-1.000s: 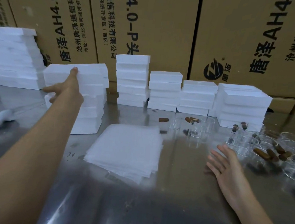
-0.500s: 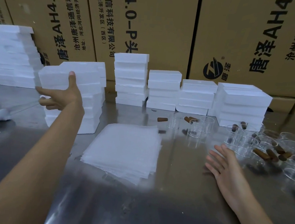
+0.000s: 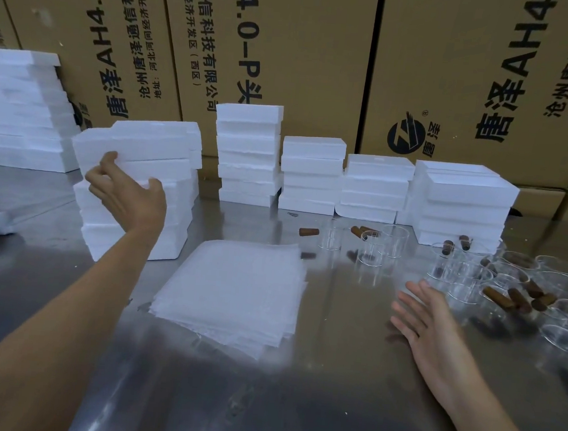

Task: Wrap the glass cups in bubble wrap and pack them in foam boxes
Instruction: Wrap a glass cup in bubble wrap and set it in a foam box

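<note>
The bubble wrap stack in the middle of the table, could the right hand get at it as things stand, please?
Probably yes. The right hand lies open on the steel table beside the bubble wrap stack, with only bare tabletop between them; the glass cups sit on its other side.

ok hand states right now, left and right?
Left hand: gripping the top foam box of its stack.
Right hand: open, fingers spread flat on the steel table, holding nothing.
</note>
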The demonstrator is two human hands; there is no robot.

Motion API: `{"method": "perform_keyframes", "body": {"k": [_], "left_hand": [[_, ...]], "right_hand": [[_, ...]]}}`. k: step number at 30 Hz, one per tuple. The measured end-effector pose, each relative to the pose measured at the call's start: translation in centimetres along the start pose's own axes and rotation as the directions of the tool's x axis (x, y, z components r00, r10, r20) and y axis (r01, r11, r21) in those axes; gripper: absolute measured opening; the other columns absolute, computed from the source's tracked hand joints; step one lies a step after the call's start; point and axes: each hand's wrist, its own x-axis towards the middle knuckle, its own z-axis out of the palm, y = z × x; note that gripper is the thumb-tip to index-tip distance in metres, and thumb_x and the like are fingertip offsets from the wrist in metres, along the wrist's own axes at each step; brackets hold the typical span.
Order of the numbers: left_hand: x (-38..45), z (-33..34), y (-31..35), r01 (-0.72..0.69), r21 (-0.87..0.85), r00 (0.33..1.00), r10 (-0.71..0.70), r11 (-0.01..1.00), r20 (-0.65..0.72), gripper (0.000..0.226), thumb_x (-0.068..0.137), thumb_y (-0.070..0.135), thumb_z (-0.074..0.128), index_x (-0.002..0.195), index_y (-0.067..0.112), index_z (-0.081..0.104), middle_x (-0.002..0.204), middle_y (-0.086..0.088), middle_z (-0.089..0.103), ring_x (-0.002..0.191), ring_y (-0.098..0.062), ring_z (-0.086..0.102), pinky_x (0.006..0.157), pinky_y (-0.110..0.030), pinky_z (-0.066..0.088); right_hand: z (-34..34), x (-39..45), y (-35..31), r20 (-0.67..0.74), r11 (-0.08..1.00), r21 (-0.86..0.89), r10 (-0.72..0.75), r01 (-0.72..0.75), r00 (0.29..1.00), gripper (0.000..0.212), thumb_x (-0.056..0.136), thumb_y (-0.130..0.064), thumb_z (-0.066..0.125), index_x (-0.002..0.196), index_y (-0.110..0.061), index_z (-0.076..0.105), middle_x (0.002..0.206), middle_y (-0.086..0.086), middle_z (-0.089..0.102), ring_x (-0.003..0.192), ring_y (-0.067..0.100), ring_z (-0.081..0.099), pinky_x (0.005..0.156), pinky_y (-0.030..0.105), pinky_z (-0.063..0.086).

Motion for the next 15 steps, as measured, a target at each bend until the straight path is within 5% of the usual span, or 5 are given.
{"method": "perform_keyframes", "body": {"k": [9,15], "left_hand": [[0.4,0.6,0.9,0.032,0.128,0.999,-0.029,0.991,-0.027,0.054,0.083,0.014,0.062,0.133,0.011,0.042,0.136,-0.018,0.040,0.124,-0.036,0.041,0.098,-0.045,0.037],[-3.9,1.7,3.9,-0.180,0.072,0.983,0.176,0.981,0.048,0.041,0.080,0.009,0.055,0.120,0.008,0.048,0.126,-0.019,0.044,0.115,-0.035,0.044,0.090,-0.041,0.037]], "right_hand": [[0.1,0.0,0.1,-0.001,0.999,-0.030,0.012,-0.012,1.000,0.042,0.098,-0.033,0.056,0.131,-0.007,0.059,0.126,0.012,0.065,0.114,0.022,0.063,0.082,0.032,0.050],[0.1,0.2,0.2,-0.007,0.999,-0.041,0.010,-0.011,1.000,0.038,0.100,-0.028,0.054,0.128,-0.002,0.060,0.127,0.018,0.065,0.117,0.028,0.062,0.084,0.032,0.051]]}}
